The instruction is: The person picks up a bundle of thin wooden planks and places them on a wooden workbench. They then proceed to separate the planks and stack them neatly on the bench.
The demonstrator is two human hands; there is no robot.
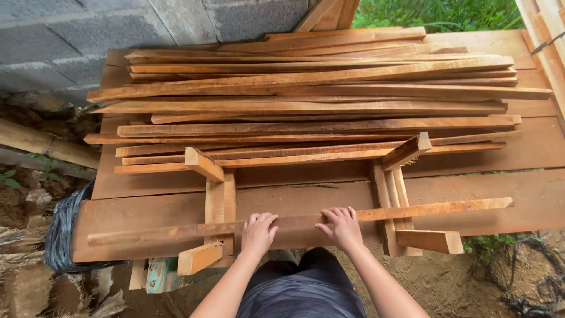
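Both hands down on one long thin wood strip lying left-right across the near edge of the plank desk. Left hand and right hand sit palm-down near the strip's middle, fingers curled over its far edge. Strip rests across two wooden jig frames: left frame, right frame. Far side: loose stack of similar strips. Grey block wall far left, grass far right.
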